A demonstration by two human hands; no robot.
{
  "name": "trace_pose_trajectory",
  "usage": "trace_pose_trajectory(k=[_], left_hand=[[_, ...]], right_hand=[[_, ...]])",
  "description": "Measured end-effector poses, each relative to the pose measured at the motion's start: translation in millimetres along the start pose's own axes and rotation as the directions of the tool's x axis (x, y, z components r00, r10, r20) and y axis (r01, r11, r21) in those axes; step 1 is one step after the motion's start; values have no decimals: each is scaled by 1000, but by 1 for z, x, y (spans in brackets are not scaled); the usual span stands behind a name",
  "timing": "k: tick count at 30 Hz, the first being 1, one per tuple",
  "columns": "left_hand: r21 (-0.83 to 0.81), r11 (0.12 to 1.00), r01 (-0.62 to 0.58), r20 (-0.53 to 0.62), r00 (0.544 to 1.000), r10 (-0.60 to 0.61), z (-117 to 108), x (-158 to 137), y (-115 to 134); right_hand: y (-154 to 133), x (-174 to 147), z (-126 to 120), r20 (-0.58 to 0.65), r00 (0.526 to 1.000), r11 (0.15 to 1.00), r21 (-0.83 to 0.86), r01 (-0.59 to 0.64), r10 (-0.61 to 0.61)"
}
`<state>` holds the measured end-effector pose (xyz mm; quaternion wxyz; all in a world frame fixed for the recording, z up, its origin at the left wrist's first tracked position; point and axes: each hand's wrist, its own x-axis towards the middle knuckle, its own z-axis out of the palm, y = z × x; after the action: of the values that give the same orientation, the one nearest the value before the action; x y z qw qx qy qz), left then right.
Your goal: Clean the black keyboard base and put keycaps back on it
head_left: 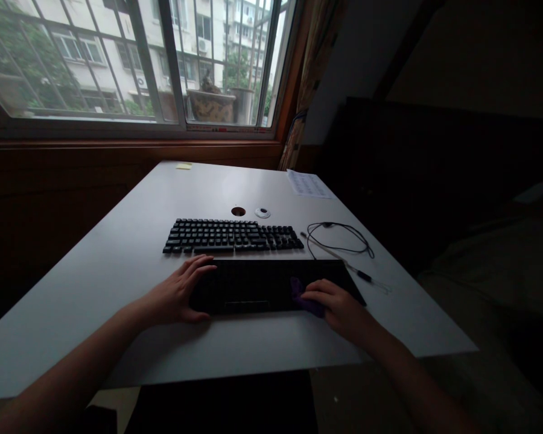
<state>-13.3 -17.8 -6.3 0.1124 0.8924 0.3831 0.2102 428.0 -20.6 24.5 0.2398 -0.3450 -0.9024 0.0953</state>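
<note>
Black keyboard base (pixel 253 283) lies flat and lengthwise on the white table (pixel 95 259), near its front edge, between the person's two hands. The left hand (pixel 181 292) is spread over the base's left end, fingertips on its upper surface and thumb along the near edge. The right hand (pixel 337 303) pinches a bunched purple cloth (pixel 314 306) against the base's right part, fingers curled together around it. Just beyond the base, black keycaps (pixel 215 231) are laid out in keyboard rows, with a separate-looking block at the right. To the right of these, a thin black cable (pixel 329 224) lies in loops, and near it rests a slender tool (pixel 364 275) with a dark grip and a wire end. Farther back are a round hole (pixel 238 211) in the tabletop, a white disc (pixel 262 213) beside it, a printed sheet (pixel 311 184) at the right edge and a yellow slip (pixel 183 166) at the far left corner. Behind the table stands a barred window (pixel 176 72), a patterned curtain (pixel 294 144) at its right.
</note>
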Motion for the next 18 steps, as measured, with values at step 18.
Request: trace_pose_trajectory(k=[18], left_hand=[[-18,1000,9,-16,1000,-9,0,2,0]], right_hand=[[-55,6,51,-24,999,888,-458,-45,39]])
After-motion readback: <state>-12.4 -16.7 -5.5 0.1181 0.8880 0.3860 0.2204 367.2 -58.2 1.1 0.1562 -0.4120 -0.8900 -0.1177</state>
